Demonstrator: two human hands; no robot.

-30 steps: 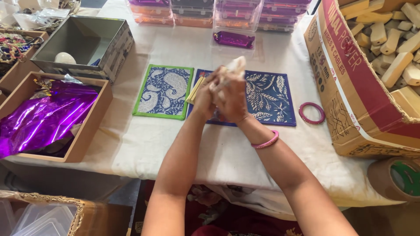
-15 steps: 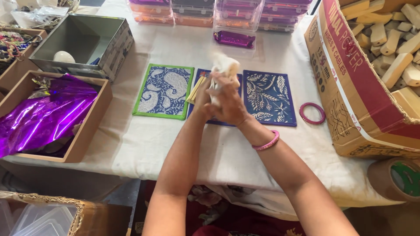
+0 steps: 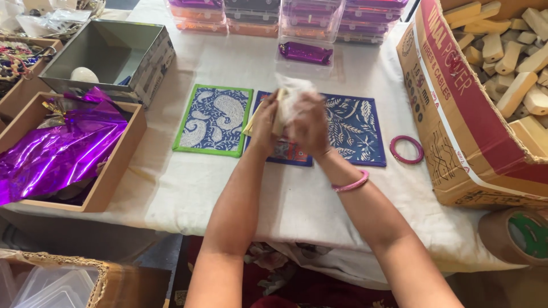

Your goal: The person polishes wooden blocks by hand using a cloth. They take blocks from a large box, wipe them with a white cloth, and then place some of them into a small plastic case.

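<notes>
My left hand (image 3: 264, 124) and my right hand (image 3: 308, 126) meet above the table, both closed around a small pale wooden block in a clear crinkled wrapper (image 3: 290, 98). A pink bangle circles my right wrist. Beneath the hands lies a blue patterned mat (image 3: 355, 130). A second mat with a green border (image 3: 213, 120) lies just to the left. A red-edged piece under my hands is mostly hidden.
A pink ring (image 3: 406, 149) lies right of the mats. A cardboard box of wooden blocks (image 3: 474, 108) stands at the right. Purple foil fills a wooden tray (image 3: 108, 182) at left, behind it a grey box (image 3: 142, 63). Clear plastic cases (image 3: 308, 23) line the back.
The hands with the wrapped block have shifted slightly and turned it; the wrapper looks blurred from motion. Nothing else on the table has moved.
</notes>
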